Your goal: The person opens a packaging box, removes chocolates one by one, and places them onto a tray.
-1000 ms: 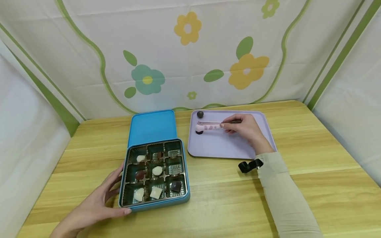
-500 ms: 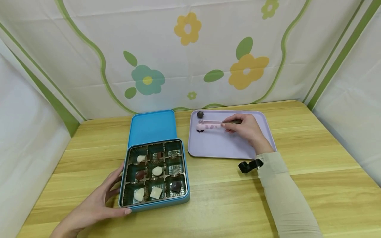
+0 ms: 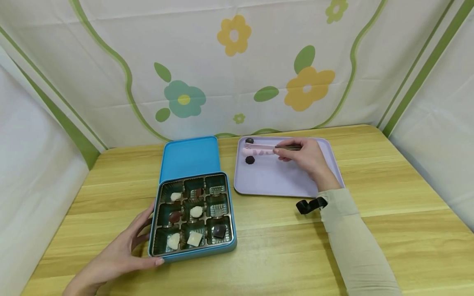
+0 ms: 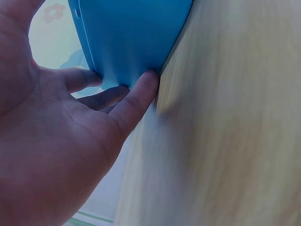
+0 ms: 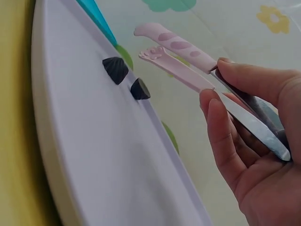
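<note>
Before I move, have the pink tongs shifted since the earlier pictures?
Yes, the tongs moved up the head view against the lilac tray, clear of its nearer chocolate.

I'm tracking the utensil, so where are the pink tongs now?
In the head view, the pink tongs are in the right hand, above the left part of the lilac tray, tips near two dark chocolates.

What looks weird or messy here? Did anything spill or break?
Nothing looks spilled or broken. The one mildly odd thing: two dark chocolates sit on the lilac tray, outside the blue box, where two compartments on the right show none.
</note>
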Demonstrator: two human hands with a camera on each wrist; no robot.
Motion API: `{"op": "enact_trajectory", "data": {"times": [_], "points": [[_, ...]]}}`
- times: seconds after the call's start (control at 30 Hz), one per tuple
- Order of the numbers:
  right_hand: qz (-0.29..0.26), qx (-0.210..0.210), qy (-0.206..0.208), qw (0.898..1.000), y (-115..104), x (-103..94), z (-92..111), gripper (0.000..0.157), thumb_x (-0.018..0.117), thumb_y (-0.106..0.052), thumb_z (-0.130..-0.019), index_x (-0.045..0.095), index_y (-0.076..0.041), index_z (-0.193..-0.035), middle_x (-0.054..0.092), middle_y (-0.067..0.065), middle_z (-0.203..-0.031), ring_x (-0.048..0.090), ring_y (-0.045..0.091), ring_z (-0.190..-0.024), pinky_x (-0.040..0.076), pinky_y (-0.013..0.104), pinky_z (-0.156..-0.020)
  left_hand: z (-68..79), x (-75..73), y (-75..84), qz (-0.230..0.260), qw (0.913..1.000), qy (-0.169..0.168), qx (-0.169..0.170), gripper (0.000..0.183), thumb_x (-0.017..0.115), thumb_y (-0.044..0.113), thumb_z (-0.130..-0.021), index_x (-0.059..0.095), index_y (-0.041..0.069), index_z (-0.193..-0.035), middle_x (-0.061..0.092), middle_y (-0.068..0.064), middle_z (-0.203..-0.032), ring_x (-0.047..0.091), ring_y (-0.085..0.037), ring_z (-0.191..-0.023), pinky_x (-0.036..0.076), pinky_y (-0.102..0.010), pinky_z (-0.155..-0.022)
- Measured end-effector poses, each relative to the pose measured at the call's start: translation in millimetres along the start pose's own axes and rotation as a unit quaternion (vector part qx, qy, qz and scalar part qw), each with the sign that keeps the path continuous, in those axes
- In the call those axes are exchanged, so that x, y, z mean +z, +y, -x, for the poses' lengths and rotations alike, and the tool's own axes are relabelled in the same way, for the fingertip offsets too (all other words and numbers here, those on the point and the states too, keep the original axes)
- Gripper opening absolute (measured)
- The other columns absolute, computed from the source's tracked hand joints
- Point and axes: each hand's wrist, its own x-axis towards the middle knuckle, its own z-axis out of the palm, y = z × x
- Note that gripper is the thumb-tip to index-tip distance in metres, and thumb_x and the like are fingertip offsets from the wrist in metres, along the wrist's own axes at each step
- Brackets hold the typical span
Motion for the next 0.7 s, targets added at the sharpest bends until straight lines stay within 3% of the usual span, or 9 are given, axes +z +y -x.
{"op": "enact_trajectory", "data": {"times": [0.43,0.7], "points": [[-0.003,-0.041,-0.080,0.996,-23.8,17.5,7.1,0.030,0.089,-0.018,-0.090,0.081,-0.002,-0.115,0.082,0.000,-0.096,0.078,0.022,-0.080,0.066,0.036,-0.079,-0.4,-0.6,-0.7,0.004,1.0000,0.003,0.000,0.119,0.088,0.017,-0.090,0.006,0.043,-0.173,0.006,-0.024,-0.179,0.037,-0.062,-0.150,0.046,-0.011,-0.101],[0.002,-0.073,-0.132,0.989,-38.6,35.9,24.5,0.024,0.090,-0.016,-0.089,0.083,-0.008,-0.111,0.082,0.009,-0.095,0.078,0.030,-0.082,0.066,0.047,-0.079,-3.9,3.7,1.5,0.003,0.9999,0.002,0.013,0.121,0.089,0.017,-0.089,0.005,0.041,-0.173,0.003,-0.027,-0.179,0.032,-0.064,-0.151,0.043,-0.011,-0.103]]}}
